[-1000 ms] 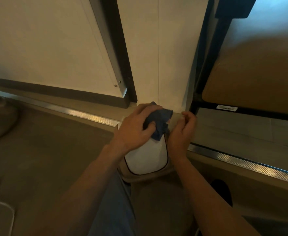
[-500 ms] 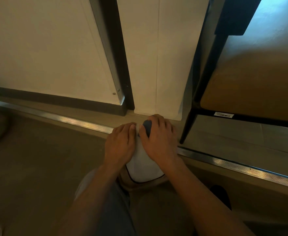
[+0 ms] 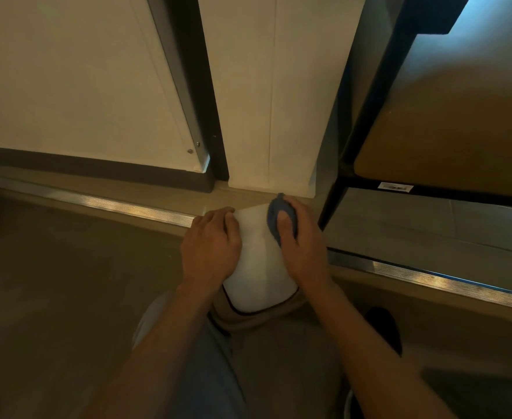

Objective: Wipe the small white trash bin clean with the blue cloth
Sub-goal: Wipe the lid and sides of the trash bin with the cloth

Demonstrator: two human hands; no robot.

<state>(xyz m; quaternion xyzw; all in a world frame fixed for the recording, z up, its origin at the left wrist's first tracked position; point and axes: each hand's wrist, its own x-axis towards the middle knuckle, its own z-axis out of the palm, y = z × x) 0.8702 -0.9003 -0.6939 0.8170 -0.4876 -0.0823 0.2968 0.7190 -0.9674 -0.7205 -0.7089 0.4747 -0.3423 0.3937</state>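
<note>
I see the small white trash bin (image 3: pixel 257 261) on the floor (image 3: pixel 52 282) near the wall (image 3: pixel 266 95), my left hand (image 3: pixel 210 249) resting on its left side with relaxed fingers, and my right hand (image 3: pixel 301 246) grasping the blue cloth (image 3: pixel 274 216) against its right side.

The small white trash bin (image 3: pixel 256 264) sits between the two hands, its smooth pale surface showing between them, a thin dark line edging its near lower end. The blue cloth (image 3: pixel 274 220) is bunched into a small wad under the right hand (image 3: pixel 301 241), against the bin's far right side.
</note>
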